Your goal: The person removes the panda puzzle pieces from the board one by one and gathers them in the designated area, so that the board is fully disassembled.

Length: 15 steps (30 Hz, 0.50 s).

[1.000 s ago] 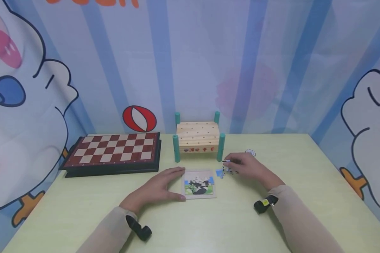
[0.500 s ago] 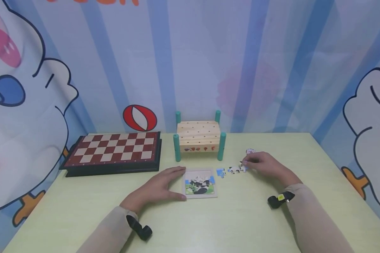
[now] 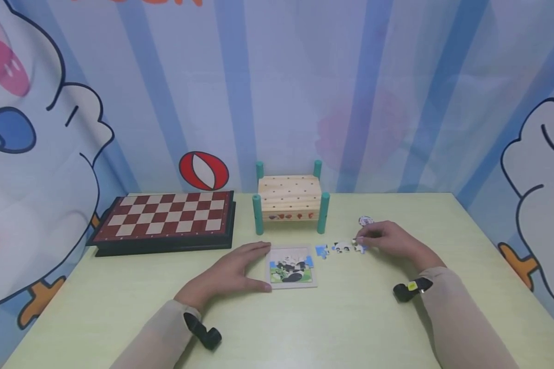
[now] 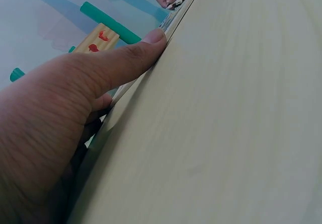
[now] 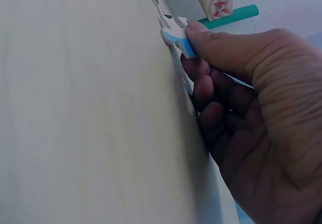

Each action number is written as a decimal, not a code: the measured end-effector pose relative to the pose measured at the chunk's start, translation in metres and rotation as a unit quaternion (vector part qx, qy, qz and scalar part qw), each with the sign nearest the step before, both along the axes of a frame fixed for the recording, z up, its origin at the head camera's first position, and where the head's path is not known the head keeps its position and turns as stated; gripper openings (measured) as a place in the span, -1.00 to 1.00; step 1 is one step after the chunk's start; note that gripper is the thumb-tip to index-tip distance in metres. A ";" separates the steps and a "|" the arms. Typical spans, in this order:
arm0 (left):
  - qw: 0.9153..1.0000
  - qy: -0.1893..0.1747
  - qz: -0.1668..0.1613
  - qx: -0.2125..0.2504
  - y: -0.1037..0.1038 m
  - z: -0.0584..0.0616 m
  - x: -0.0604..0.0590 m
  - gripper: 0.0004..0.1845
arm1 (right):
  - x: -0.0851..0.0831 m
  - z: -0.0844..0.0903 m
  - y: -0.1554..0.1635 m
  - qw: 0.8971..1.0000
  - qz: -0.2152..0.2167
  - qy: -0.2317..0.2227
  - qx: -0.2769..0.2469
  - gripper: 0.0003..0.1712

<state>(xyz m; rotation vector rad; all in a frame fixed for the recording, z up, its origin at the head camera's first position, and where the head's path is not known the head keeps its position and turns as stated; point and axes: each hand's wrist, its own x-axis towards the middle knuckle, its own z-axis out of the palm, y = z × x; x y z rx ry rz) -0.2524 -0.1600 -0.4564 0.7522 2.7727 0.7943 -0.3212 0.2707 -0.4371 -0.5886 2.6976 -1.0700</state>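
Three in a row, loose on the table (image 3: 341,318), just right of the wooden panda puzzle frame (image 3: 291,287): blue jigsaw piece (image 3: 322,251) nearest, panda-face piece (image 3: 341,247) in the middle, blue-edged piece (image 5: 176,35) outermost. Pinched, that last one, between thumb and forefinger of the right hand (image 3: 390,240), other fingers curled behind; impossible to tell whether clear of the tabletop. Spread wide at the frame's left side, the left hand (image 3: 223,279), thumb at the near corner, fingers at the far one, braced rather than curled round. Lower part of the picture filled, upper band apparently bare. Step in hand, by judgement: sorting or picking up a piece for that gap. Next, probably: keep the frame steady, match tabs to sockets, press flat.
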 end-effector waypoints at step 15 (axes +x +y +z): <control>1.000 0.000 0.000 0.002 0.001 0.003 0.001 0.08 | 0.000 -0.002 -0.011 0.999 0.022 0.043 0.014 -0.94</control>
